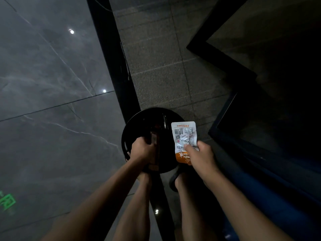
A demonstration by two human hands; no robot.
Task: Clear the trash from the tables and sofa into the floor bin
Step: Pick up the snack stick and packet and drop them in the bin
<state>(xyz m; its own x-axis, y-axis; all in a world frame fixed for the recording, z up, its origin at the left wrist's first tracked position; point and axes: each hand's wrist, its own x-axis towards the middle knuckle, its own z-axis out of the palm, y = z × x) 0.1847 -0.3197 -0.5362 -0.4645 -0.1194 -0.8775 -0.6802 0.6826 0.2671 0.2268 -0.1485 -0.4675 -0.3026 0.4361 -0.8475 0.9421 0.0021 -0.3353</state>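
Observation:
A round black floor bin (139, 122) stands on the floor just ahead of my feet. My right hand (202, 158) pinches a white and orange snack packet (185, 138) by its lower end and holds it above the bin's right rim. My left hand (143, 150) is over the bin's mouth, closed around a dark brown wrapper (154, 141) that points down into the bin. The bin's inside is too dark to make out.
Glossy grey marble tiles (52, 84) spread to the left, split from a rougher grey floor (156, 58) by a black strip (111, 58). A dark blue sofa edge (260, 180) runs along the right. A black-framed table (234, 66) sits at the upper right.

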